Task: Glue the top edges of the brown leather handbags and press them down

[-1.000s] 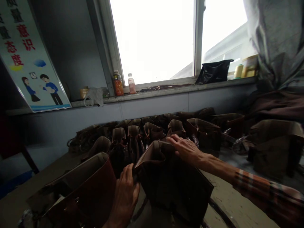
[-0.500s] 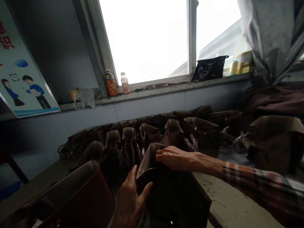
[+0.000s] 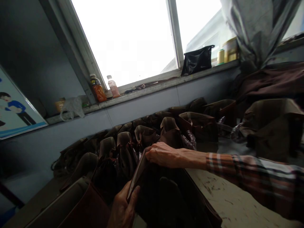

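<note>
A dark brown handbag [image 3: 163,193] is in front of me, its upper edge slanting away toward the window. My left hand [image 3: 124,202] pinches the near left end of that edge, thumb on one side and fingers on the other. At the far end of the same edge, my right hand [image 3: 162,155] is closed around the rim, knuckles up. Its fingertips are hidden. Between the two hands a pale strip of the lining shows along the edge. Another brown bag [image 3: 80,205] stands at the lower left, close to my left hand.
Rows of similar open bags [image 3: 124,139] fill the table [image 3: 228,196] toward the wall. Larger bags [image 3: 273,123] stand at the right. Bottles [image 3: 98,88], a black pouch [image 3: 197,60] and a thread spool [image 3: 220,57] sit on the windowsill [image 3: 163,84].
The handbag's mouth has narrowed from wide open to a thin gap. Both hands have shifted left, and my left hand now grips the edge more tightly. The view has tilted and turned slightly right.
</note>
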A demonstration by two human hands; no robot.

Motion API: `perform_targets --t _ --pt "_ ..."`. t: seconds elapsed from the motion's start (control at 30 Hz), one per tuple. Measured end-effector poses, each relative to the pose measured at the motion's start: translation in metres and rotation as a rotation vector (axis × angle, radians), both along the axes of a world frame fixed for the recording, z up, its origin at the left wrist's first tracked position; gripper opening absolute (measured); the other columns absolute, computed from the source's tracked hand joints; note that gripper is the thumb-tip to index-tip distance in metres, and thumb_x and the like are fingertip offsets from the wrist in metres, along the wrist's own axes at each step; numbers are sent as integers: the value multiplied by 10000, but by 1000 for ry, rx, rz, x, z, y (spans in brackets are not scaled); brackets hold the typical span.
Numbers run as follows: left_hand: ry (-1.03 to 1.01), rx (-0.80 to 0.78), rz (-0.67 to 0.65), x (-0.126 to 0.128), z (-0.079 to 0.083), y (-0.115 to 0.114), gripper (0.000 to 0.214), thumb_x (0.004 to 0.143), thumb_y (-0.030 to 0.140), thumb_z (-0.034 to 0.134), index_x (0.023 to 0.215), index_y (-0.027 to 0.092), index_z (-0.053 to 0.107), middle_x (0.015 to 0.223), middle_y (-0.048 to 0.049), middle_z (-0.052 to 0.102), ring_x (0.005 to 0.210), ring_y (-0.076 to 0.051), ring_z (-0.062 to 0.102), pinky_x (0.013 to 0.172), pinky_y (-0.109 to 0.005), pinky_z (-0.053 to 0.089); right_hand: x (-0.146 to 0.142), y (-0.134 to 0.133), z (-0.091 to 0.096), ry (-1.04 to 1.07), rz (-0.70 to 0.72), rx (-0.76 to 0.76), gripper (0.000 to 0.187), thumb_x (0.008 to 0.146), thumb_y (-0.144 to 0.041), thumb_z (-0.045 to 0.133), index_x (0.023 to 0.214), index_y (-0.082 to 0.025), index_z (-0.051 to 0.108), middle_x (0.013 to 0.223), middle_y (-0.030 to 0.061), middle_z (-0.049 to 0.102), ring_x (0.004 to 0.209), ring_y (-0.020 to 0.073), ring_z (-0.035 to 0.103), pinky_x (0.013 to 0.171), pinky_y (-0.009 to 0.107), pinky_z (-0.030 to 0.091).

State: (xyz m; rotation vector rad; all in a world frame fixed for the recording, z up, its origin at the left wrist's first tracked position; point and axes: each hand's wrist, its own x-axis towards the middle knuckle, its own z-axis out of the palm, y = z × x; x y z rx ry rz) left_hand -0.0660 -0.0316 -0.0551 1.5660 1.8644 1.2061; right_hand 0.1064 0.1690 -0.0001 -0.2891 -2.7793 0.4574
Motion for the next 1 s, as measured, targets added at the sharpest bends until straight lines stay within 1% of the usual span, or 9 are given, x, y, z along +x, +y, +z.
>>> perform_targets --t 0.07,0.1,0.17,0.27,0.43,0.53,0.67,0.8,1.0 --pt "0 18 25 -2 -4 -8 651 975 678 509 1279 140 715 1267 -124 768 1215 -328 707 1056 -379 558 -4 -8 3 16 -26 43 202 1030 -344 661 1084 -151 688 1002 32 707 817 163 682 746 339 594" --pt "9 26 32 -4 -6 -12 646 975 683 508 1270 149 720 1262 -120 770 1208 -321 713 1056 -374 562 -3 -13 4 23 -36 72 160 1027 -299 651 989 -148 686 898 10 684 737 143 637 704 308 553" --pt "41 51 53 -6 -8 -20 621 984 678 502 1252 167 732 1244 -111 778 1193 -314 724 1040 -366 579 -2 -21 7 54 -51 112 174 999 -188 621 831 -154 652 753 -13 619 627 121 509 637 273 437" --pt "121 91 78 -10 -10 -29 572 1009 647 483 1227 191 750 1206 -99 792 1201 -311 724 1020 -358 598 -4 -26 10 84 -58 151 201 939 -101 600 748 -163 615 704 -6 595 587 114 386 597 285 316" --pt "192 168 50 -15 -17 -31 489 1061 519 450 1289 191 733 1305 -105 757 1291 -291 677 1131 -392 537 -15 -21 8 61 -57 203 240 914 -104 619 689 -177 582 666 -19 581 543 107 344 548 285 254" --pt "172 203 -10 -16 -22 -29 465 1074 456 448 1346 174 699 1371 -115 722 1310 -266 662 1132 -364 535 -18 -19 7 48 -63 238 269 935 -109 595 675 -177 585 643 -21 573 527 107 343 534 288 242" --pt "175 220 -78 -17 -28 -26 464 1084 440 426 1373 180 678 1421 -110 691 1346 -249 636 1175 -360 490 -17 -19 8 39 -57 283 241 951 -125 590 716 -166 626 675 -16 604 549 105 363 549 286 261" --pt "210 245 -70 -19 -33 -24 453 1091 413 404 1351 177 689 1384 -125 710 1326 -249 652 1198 -387 469 -15 -22 10 30 -84 311 204 936 -112 594 746 -157 653 726 5 658 557 101 391 549 284 265" --pt "228 232 -94 -22 -35 -23 440 1082 393 417 1376 201 682 1415 -121 694 1344 -265 644 1194 -423 482 -15 -26 15 11 -126 348 125 915 -123 650 797 -148 682 794 38 714 603 118 508 555 284 278"
